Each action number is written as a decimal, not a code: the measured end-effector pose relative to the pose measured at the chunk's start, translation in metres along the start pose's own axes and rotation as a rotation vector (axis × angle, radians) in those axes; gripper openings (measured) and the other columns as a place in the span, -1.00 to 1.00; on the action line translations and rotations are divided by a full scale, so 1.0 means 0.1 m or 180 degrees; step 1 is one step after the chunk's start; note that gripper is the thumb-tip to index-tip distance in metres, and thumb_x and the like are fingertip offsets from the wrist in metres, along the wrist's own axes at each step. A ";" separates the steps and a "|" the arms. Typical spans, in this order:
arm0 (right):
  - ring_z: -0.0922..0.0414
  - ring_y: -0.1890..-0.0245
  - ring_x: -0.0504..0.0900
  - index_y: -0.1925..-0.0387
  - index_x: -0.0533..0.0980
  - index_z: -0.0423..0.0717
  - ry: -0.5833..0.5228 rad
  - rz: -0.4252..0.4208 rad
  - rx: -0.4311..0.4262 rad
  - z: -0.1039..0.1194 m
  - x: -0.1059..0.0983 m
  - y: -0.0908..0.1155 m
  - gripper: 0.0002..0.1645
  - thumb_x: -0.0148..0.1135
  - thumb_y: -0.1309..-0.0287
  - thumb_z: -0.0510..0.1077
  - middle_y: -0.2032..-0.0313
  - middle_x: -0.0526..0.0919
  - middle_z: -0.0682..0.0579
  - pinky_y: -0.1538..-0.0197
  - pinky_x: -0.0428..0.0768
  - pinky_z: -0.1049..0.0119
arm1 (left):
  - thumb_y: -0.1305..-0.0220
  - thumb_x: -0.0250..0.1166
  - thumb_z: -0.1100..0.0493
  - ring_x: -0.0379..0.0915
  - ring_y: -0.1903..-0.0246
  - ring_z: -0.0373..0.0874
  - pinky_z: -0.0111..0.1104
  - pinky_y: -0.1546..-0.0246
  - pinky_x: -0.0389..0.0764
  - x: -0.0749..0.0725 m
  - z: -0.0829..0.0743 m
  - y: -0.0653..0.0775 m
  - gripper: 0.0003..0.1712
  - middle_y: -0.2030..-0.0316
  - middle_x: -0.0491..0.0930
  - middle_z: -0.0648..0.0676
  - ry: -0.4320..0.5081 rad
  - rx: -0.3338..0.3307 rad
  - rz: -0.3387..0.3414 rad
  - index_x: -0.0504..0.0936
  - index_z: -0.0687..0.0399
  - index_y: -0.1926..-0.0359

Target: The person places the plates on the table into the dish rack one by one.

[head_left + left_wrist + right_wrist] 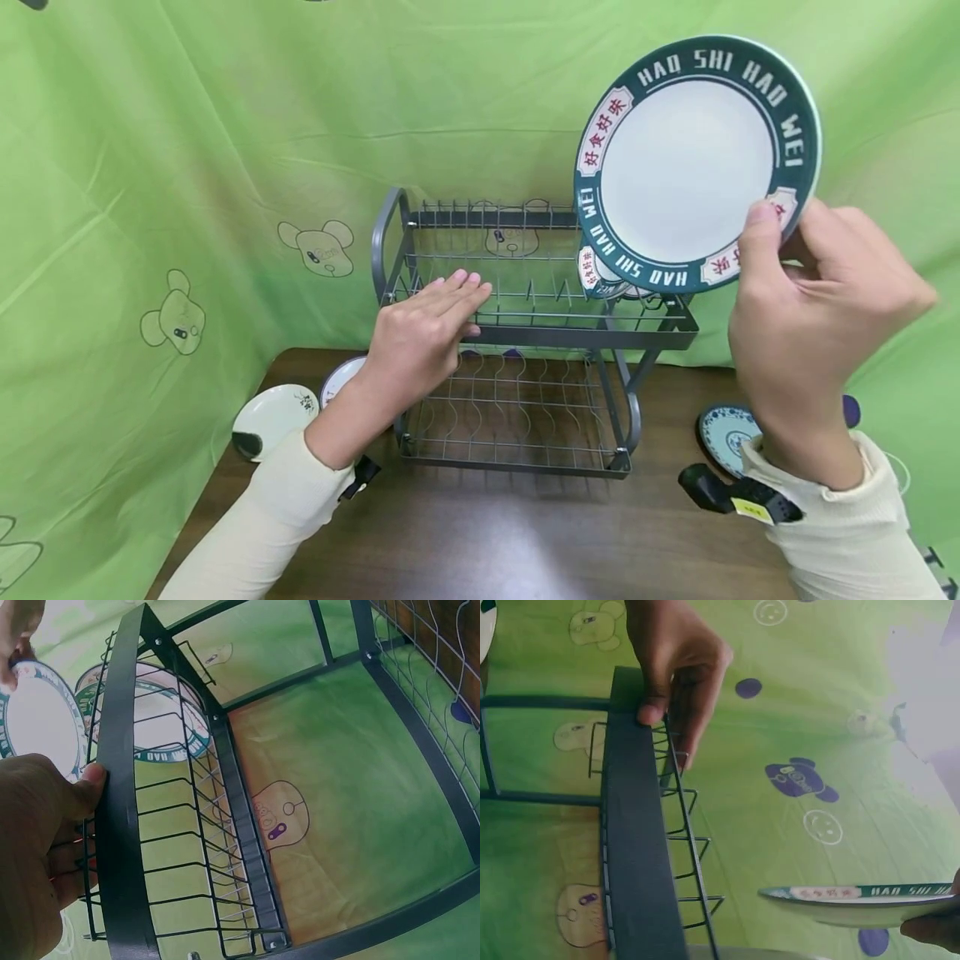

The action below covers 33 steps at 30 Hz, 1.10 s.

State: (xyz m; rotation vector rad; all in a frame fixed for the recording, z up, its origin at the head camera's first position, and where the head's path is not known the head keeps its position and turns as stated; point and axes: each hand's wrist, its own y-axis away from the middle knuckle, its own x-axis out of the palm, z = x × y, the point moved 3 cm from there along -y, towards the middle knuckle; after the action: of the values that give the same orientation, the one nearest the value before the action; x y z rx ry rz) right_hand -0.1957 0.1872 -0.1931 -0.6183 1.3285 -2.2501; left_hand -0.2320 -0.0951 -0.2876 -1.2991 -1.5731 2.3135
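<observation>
My right hand (832, 308) pinches the rim of a white plate (686, 171) with a dark green lettered border, thumb on its face. The plate is held up above the right end of a grey two-tier dish rack (555, 337). My left hand (427, 329) holds the front rail of the upper tier, its thumb (91, 780) against the rail and fingers over the wires. Behind the held plate, another lettered plate (592, 271) stands in the upper tier's right end, partly hidden. The left wrist view shows plates (161, 724) standing together there.
A white plate (277, 417) and a partly hidden plate (341, 375) lie on the brown table (480, 533) left of the rack. Blue-patterned plates (727, 437) lie to the right. Wire slots (510, 400) fill the lower tier. A green cloth (225, 125) hangs behind.
</observation>
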 end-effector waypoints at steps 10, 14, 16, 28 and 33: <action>0.51 0.50 0.11 0.65 0.48 -0.44 0.0305 0.0469 -0.0053 0.05 0.29 -0.04 -0.53 0.16 -0.34 -0.19 0.67 0.36 0.14 0.39 0.05 0.54 | -0.37 0.37 0.14 0.70 -0.09 -0.03 -0.24 -0.21 0.67 -0.19 -0.19 0.04 -0.64 -0.06 0.72 0.15 -0.0220 -0.0042 0.0113 0.72 0.13 -0.14; 0.33 0.50 0.22 0.59 0.52 -0.47 0.0500 0.0708 -0.0136 0.08 0.40 -0.02 -0.54 0.11 -0.39 -0.22 0.61 0.48 -0.22 0.39 0.03 0.50 | -0.37 0.37 0.15 0.70 -0.10 -0.03 -0.24 -0.21 0.67 -0.19 -0.18 0.04 -0.64 -0.06 0.72 0.15 -0.0222 -0.0033 0.0114 0.72 0.12 -0.14; 0.13 0.52 0.32 0.53 0.56 -0.50 0.0589 0.0838 -0.0167 0.09 0.45 -0.01 -0.55 0.09 -0.41 -0.22 0.56 0.52 -0.34 0.39 0.03 0.46 | -0.37 0.37 0.15 0.70 -0.10 -0.03 -0.24 -0.20 0.67 -0.19 -0.18 0.04 -0.64 -0.06 0.72 0.14 -0.0226 -0.0021 0.0132 0.72 0.12 -0.14; -0.26 0.52 0.41 0.68 0.38 -0.35 0.0999 0.1646 -0.0266 0.06 0.68 0.11 -0.53 -0.04 -0.42 -0.33 0.63 0.41 -0.29 0.39 0.48 -0.22 | -0.38 0.36 0.15 0.70 -0.10 -0.05 -0.26 -0.20 0.68 -0.18 -0.18 0.03 -0.65 -0.06 0.72 0.13 -0.0208 -0.0014 0.0156 0.72 0.11 -0.15; -0.28 0.49 0.44 0.64 0.42 -0.39 0.1171 0.1826 -0.0267 0.03 0.71 0.14 -0.54 -0.06 -0.43 -0.33 0.61 0.42 -0.30 0.34 0.56 -0.26 | -0.38 0.36 0.13 0.69 -0.10 -0.05 -0.26 -0.21 0.67 -0.18 -0.19 0.02 -0.64 -0.07 0.72 0.12 -0.0174 -0.0034 0.0147 0.72 0.11 -0.15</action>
State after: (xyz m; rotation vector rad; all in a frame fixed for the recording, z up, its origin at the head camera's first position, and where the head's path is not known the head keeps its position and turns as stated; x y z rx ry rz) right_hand -0.2480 0.1372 -0.1937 0.1615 1.5343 -1.8828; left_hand -0.2070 -0.0904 -0.2809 -1.2992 -1.5900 2.3910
